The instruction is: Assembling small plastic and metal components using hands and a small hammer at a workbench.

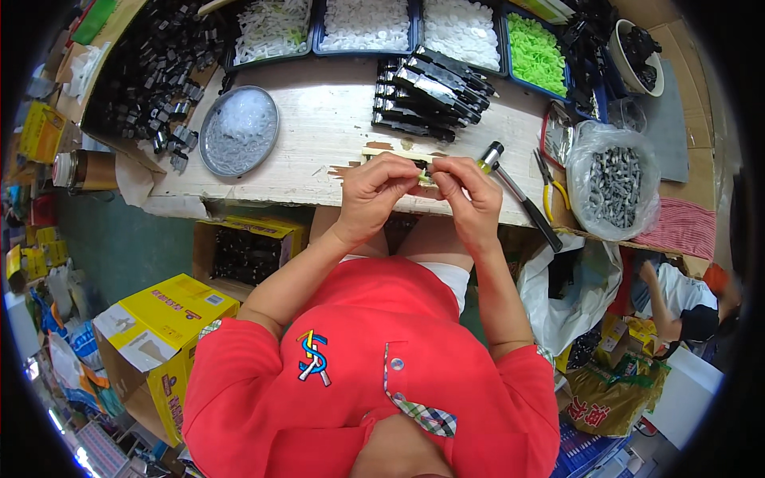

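Near the front edge of the white worktable (311, 151), my left hand (373, 195) and my right hand (472, 199) meet with fingertips pinched. Between them is a small black and light-green plastic part (425, 171), mostly covered by the fingers, so its exact kind cannot be made out. A pale strip or block lies on the table just under the hands. Beyond them sits a stack of long black plastic pieces (430, 92). To the right of my right hand a hammer (518, 191) with a metal head and dark grip lies slanted over the table edge.
Blue trays along the back hold white pieces (366, 24) and green pieces (535, 52). Black clips (163, 95) are heaped at left beside a round metal dish (239, 131). Yellow-handled pliers (551, 187) and a bag of metal parts (615, 183) lie right. Another person (677, 295) is at far right.
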`<control>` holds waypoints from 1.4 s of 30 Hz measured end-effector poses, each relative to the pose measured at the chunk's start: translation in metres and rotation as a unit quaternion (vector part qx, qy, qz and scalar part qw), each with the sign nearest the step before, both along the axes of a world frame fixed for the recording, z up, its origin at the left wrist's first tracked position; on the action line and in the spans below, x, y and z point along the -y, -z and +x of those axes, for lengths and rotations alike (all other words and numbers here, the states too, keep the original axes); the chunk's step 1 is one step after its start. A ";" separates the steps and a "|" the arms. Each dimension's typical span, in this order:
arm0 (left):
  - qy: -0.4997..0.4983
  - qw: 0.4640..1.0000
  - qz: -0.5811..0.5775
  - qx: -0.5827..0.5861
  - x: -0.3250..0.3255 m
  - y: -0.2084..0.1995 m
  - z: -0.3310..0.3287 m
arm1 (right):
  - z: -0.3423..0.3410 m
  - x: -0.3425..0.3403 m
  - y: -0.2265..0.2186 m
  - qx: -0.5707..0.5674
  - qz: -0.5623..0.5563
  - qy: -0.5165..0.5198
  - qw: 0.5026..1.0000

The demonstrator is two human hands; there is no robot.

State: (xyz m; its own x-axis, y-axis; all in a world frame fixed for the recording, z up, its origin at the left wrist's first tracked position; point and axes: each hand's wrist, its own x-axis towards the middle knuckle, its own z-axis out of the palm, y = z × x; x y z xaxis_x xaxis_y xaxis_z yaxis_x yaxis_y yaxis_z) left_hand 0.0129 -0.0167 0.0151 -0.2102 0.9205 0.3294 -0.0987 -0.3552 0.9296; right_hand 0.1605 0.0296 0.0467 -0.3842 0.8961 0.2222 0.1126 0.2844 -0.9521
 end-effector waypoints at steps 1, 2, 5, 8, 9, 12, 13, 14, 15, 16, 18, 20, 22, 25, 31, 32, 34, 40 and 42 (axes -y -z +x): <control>-0.024 0.999 0.018 -0.033 0.000 0.000 -0.001 | 0.001 -0.002 0.001 0.000 -0.001 -0.001 1.000; -0.023 0.999 0.017 -0.033 0.000 0.000 -0.001 | 0.003 -0.004 0.002 0.043 0.098 -0.019 0.994; -0.039 0.994 0.056 -0.088 -0.002 0.002 -0.002 | 0.000 -0.003 -0.002 0.089 0.168 -0.028 0.981; -0.044 0.991 0.054 -0.117 -0.001 0.002 -0.003 | 0.000 -0.007 0.001 0.121 0.230 -0.034 0.965; -0.061 0.985 0.050 -0.152 -0.001 0.000 -0.005 | 0.000 -0.009 0.003 0.141 0.248 -0.034 0.958; -0.145 0.944 0.078 -0.285 -0.004 0.001 -0.017 | 0.004 -0.020 0.008 0.205 0.279 -0.054 0.937; -0.149 0.940 0.061 -0.300 -0.003 0.004 -0.021 | 0.004 -0.023 0.009 0.248 0.293 -0.074 0.920; -0.149 0.940 0.060 -0.300 -0.003 0.008 -0.022 | 0.003 -0.025 0.011 0.272 0.280 -0.081 0.917; -0.149 0.932 0.041 -0.327 -0.002 0.011 -0.022 | 0.002 -0.027 0.013 0.272 0.280 -0.082 0.917; -0.149 0.923 0.022 -0.354 -0.002 0.014 -0.023 | 0.001 -0.029 0.015 0.298 0.287 -0.097 0.905; -0.148 0.921 0.011 -0.360 -0.002 0.017 -0.019 | -0.001 -0.032 0.017 0.325 0.293 -0.112 0.892; -0.147 0.919 -0.001 -0.365 -0.004 0.021 -0.015 | -0.005 -0.034 0.018 0.319 0.306 -0.125 0.888; -0.141 0.919 0.006 -0.367 -0.008 0.026 -0.013 | -0.008 -0.035 0.015 0.327 0.309 -0.144 0.882; -0.136 0.919 0.012 -0.369 -0.011 0.029 -0.015 | -0.011 -0.041 0.011 0.345 0.308 -0.178 0.868; -0.126 0.923 0.015 -0.364 -0.012 0.029 -0.014 | -0.016 -0.038 0.009 0.362 0.304 -0.206 0.857; -0.127 0.923 0.016 -0.364 -0.012 0.029 -0.014 | -0.016 -0.039 0.007 0.363 0.300 -0.210 0.857; -0.121 0.923 0.016 -0.364 -0.012 0.029 -0.015 | -0.016 -0.040 0.008 0.364 0.291 -0.207 0.860; -0.124 0.921 -0.014 -0.370 -0.012 0.026 -0.013 | 0.010 -0.044 -0.002 0.339 0.258 -0.151 0.892; -0.129 0.917 -0.018 -0.376 -0.013 0.024 -0.012 | 0.034 -0.052 -0.006 0.261 0.223 -0.068 0.937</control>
State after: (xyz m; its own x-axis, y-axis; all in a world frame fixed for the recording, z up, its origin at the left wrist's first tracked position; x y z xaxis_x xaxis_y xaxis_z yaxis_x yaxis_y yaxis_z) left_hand 0.0005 -0.0033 -0.0087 -0.1488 0.8849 0.4414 0.6589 -0.2442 0.7115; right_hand 0.1944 0.0818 0.0532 -0.6488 0.6939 0.3122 0.4634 0.6858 -0.5612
